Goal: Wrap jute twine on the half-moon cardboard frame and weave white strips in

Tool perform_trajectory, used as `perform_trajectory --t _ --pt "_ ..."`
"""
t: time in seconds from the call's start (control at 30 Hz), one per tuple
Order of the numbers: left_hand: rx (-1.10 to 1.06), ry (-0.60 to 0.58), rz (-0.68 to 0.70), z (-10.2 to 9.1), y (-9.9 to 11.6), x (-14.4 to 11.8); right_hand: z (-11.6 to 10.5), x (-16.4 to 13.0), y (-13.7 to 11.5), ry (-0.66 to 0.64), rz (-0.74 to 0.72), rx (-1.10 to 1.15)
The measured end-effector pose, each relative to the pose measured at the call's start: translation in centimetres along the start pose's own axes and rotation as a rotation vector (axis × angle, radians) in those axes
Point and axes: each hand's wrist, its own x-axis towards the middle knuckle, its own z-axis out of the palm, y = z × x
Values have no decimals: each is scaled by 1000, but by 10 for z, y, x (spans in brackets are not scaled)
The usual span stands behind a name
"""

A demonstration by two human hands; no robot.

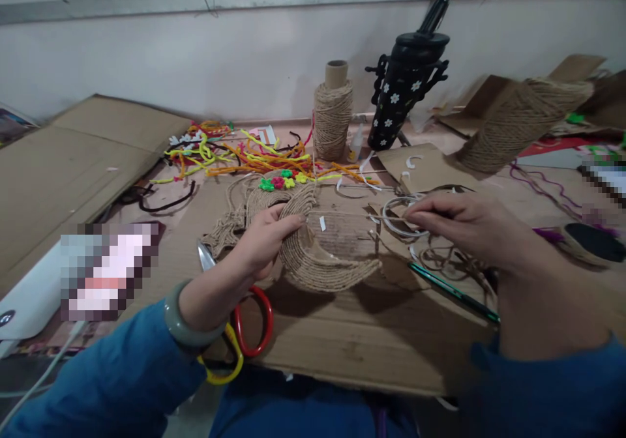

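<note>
Held in my left hand is a crescent covered in rows of jute twine; the thumb presses on its face and the fingers go behind. My right hand pinches a strand of twine, drawn straight across from the crescent's upper part. Behind the crescent lies more coiled and braided twine. Small green, pink and yellow flowers rest at its top. White wire rings lie beside my right fingers. Scissors with red and yellow handles sit under my left wrist.
A cardboard sheet covers the work area. Behind it stand a twine spool, a small glue bottle and a black flowered tumbler. Coloured pipe cleaners are heaped at the back. A green pen-like tool lies at right.
</note>
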Motion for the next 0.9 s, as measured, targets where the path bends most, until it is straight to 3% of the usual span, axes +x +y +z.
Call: perform_trajectory --t 0.13,0.23,0.37,0.53,0.73,0.9 --pt "6 -33 -1 3 -4 -3 23 4 -6 121 -135 -175" --pt "28 -82 -5 4 -9 -6 45 3 -25 139 -176 -93" --pt "58 -149 -19 7 -14 -11 69 2 -44 10 -185 43" --pt "87 -179 -10 9 -16 -13 85 8 -42 -116 -284 125" --pt "142 -193 -13 7 -17 -12 85 11 -43 -142 -153 201" --pt "377 -189 40 9 -16 -16 86 8 -51 -203 -62 243"
